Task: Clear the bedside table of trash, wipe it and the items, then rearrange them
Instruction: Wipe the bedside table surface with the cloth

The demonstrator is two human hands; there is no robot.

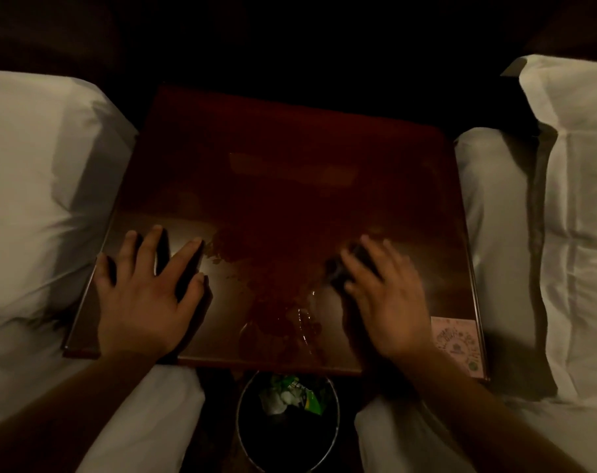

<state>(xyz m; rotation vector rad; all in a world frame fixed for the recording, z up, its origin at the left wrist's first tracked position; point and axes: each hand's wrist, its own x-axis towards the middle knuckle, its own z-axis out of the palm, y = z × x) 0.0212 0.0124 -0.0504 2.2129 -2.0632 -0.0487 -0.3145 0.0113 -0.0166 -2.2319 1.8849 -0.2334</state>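
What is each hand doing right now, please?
Left hand: open, fingers spread flat on the dark wooden bedside table.
Right hand: pressing a small dark object, too blurred to identify.

**Open tabletop, beds close on both flanks**

We see the bedside table (290, 186) bare across its middle and far part; white bedding (34, 199) presses against both side edges; a trash bin (287, 421) sits below the near edge

one head view looks steeply down, close over the bedside table (290, 172), between two beds.
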